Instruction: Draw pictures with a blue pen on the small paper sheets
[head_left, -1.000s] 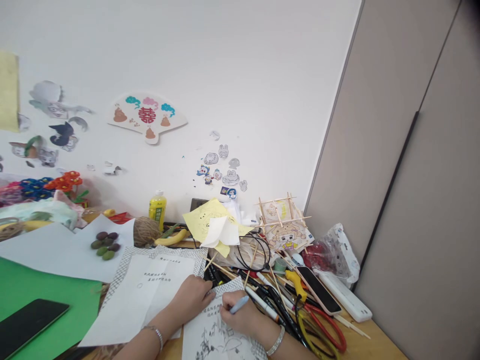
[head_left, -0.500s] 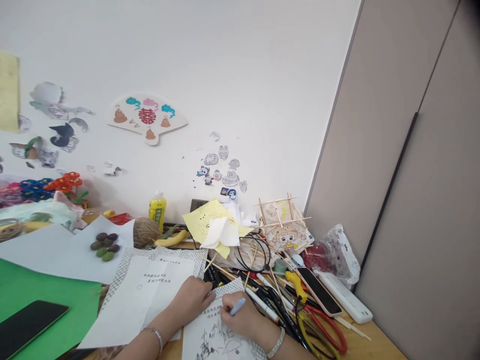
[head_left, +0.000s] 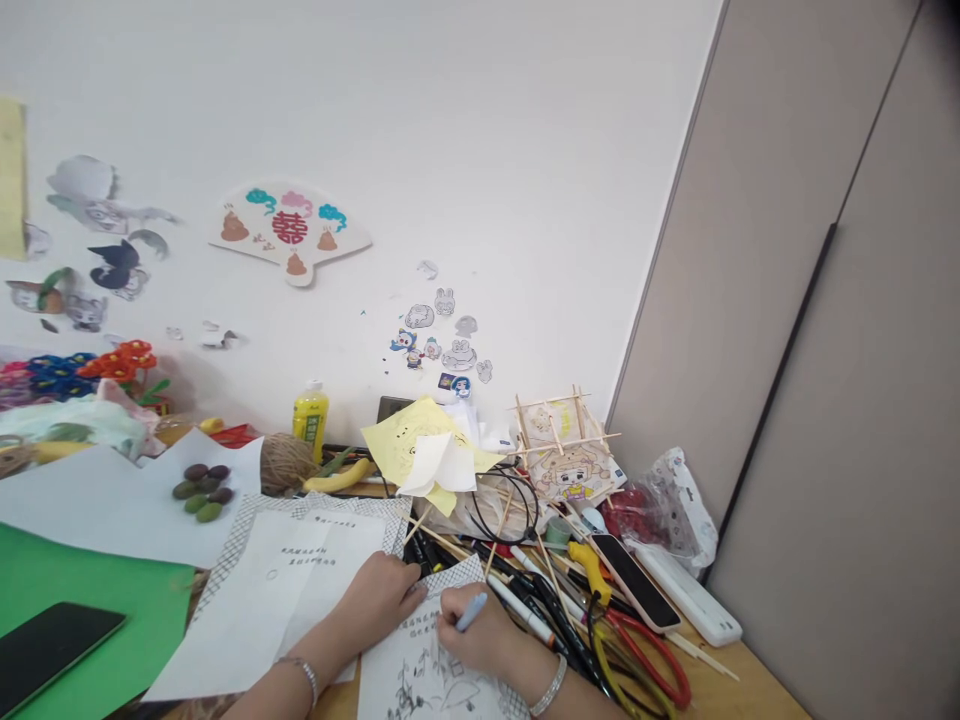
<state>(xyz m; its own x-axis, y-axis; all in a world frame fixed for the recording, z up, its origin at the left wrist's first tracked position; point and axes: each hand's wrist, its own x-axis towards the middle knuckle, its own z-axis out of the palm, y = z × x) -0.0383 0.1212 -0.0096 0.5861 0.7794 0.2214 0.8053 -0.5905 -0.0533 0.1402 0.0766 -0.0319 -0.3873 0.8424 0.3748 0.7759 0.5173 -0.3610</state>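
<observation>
My right hand (head_left: 480,625) is closed around a pale blue pen (head_left: 472,611), its hidden tip down at a sheet of paper (head_left: 386,690). That sheet bears handwritten characters at the top, black plant-like line drawing below and a cross-hatched border. Resting at the sheet's upper left edge is my left hand (head_left: 379,595), fingers loosely bent, thumb apart, with nothing visible in it. Under my left forearm lies a second sheet (head_left: 262,610), with a similar hatched border and a few lines of writing. Part of the drawing is covered by my right hand.
Markers (head_left: 525,610), sticks and red-handled scissors (head_left: 652,660) crowd the right side. A phone (head_left: 637,580) and white power strip (head_left: 697,600) lie beyond. Leftward are a dark phone (head_left: 52,650) on green paper (head_left: 150,610), olive-like fruits (head_left: 202,490) and a yellow bottle (head_left: 310,420).
The whole view has shifted slightly, so things sit a little further left. Both hands keep nearly the same pose on the sheet, the pen still in my right hand.
</observation>
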